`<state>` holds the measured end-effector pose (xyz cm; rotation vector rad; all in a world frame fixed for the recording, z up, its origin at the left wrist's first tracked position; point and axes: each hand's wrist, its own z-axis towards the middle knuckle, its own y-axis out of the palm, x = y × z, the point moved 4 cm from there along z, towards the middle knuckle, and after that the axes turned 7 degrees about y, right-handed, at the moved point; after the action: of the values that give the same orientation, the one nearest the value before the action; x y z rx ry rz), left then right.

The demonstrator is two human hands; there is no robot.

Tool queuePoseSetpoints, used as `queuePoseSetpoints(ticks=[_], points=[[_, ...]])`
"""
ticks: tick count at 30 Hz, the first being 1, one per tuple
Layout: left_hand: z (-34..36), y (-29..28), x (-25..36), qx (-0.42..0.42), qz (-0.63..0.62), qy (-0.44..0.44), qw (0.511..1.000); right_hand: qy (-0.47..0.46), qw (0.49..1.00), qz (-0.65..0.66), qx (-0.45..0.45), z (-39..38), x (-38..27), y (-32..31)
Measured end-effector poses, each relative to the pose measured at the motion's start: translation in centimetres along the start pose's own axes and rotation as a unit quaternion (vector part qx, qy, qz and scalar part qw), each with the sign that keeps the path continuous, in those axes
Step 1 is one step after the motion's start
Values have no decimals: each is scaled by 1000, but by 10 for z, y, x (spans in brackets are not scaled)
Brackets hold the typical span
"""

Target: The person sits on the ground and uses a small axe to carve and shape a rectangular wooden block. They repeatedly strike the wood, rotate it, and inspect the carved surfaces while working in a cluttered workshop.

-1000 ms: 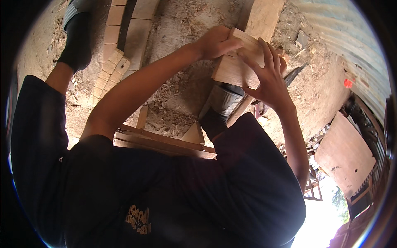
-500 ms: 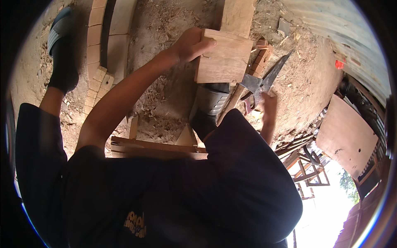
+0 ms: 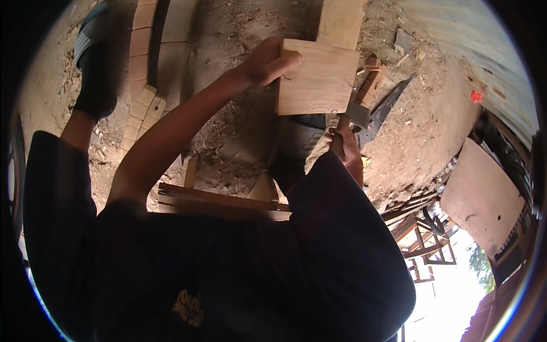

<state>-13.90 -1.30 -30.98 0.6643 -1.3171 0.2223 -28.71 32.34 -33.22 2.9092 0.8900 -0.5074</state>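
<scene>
My left hand (image 3: 268, 64) grips the upper left edge of a square, pale wooden board (image 3: 318, 80), its thumb lying over the face. Just below and right of that board, my right hand (image 3: 347, 149) is closed around the short wooden handle of a hatchet with a broad grey metal head (image 3: 358, 115). The lower part of the handle is hidden by the fingers. Beside the head lies a handsaw with a dark, tapering blade (image 3: 388, 108); its grip is hidden behind my right hand. A sandalled foot (image 3: 305, 137) sits under the board's lower edge.
A longer plank (image 3: 340, 24) extends beyond the board. Small brown wooden blocks (image 3: 372, 82) lie by the saw. Rows of wooden pieces (image 3: 142, 43) run along the left. Wood chips litter the dirt floor, and a low wooden bench (image 3: 222, 202) crosses near my lap. Corrugated sheeting stands at right.
My right hand has moved left from beside the saw and closed on the hatchet handle. The hatchet head has shifted slightly right. My left hand keeps its hold on the board.
</scene>
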Motion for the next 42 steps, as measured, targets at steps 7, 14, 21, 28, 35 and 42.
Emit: queuePoseSetpoints(ticks=[7, 14, 21, 28, 35, 42], points=[[5, -7, 2, -54, -1, -32, 998, -22, 998, 65, 12, -36, -31, 26], [4, -3, -14, -24, 25, -13, 999, -320, 918, -205, 109, -143, -83, 97], [9, 4, -13, -41, 16, 23, 999, -328, 825, -460, 24, -157, -75, 151], [4, 3, -19, -24, 61, 8, 998, -391, 811, -435, 15, -154, -65, 162], [6, 4, -13, 7, 58, 44, 997, -373, 835, -404, 29, -153, -67, 162], [2, 1, -11, -24, 80, 26, 996, -377, 816, -436, 45, -159, -63, 161]])
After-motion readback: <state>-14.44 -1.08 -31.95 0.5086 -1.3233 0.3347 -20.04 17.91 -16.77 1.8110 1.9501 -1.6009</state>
